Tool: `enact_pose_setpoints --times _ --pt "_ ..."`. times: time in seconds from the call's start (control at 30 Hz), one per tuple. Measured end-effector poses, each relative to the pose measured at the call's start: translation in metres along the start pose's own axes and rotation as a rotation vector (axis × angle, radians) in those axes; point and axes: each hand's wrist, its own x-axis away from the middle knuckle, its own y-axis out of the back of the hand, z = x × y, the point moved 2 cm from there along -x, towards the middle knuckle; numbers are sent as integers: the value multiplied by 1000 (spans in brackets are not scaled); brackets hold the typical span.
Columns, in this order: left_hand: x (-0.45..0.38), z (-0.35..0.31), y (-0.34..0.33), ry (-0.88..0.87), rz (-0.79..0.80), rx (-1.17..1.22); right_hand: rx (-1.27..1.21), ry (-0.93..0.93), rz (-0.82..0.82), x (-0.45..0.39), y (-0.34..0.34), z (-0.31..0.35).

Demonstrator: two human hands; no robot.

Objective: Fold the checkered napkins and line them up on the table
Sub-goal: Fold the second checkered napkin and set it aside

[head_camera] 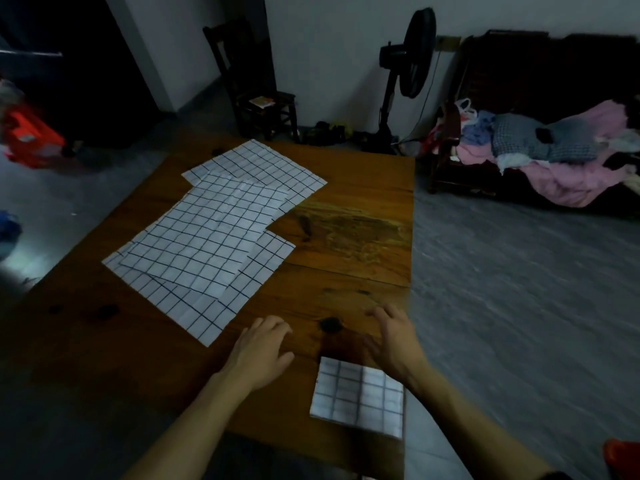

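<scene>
One folded checkered napkin (358, 396), a small white square with dark grid lines, lies at the near right corner of the wooden table (353, 230). Three unfolded checkered napkins overlap in a diagonal row: the nearest (194, 299), the middle one (211, 233) and the far one (263, 168). My left hand (261, 351) hovers over bare wood, fingers relaxed, just left of the folded napkin. My right hand (394, 337) hovers above the folded napkin's far right edge, fingers spread. Neither hand holds anything.
Beyond the table stand a dark wooden chair (256, 84) and a black standing fan (408, 74). A dark bench heaped with clothes (554, 147) sits at the right. Grey floor lies along the table's right edge. An orange object (31, 140) is at the far left.
</scene>
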Motion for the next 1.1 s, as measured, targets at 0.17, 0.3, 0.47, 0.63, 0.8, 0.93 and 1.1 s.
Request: enact_pose_setpoints --times 0.17,0.3,0.47,0.63,0.8,0.93,1.1 --pt "33 65 16 -38 -61 64 -4 -64 -60 7 -9 56" --pt "66 123 28 -42 -115 139 -22 -51 -29 12 -35 120" --pt "108 183 36 3 -187 220 89 6 74 15 -69 194" --pt "130 228 35 95 -254 322 138 120 118 -8 -83 239" --pt "130 259 34 137 -262 354 99 164 149 -45 -107 267" --pt "110 279 50 155 -247 319 4 166 137 -82 -130 283" --pt "71 302 85 183 -210 216 -98 144 81 -135 -142 292"
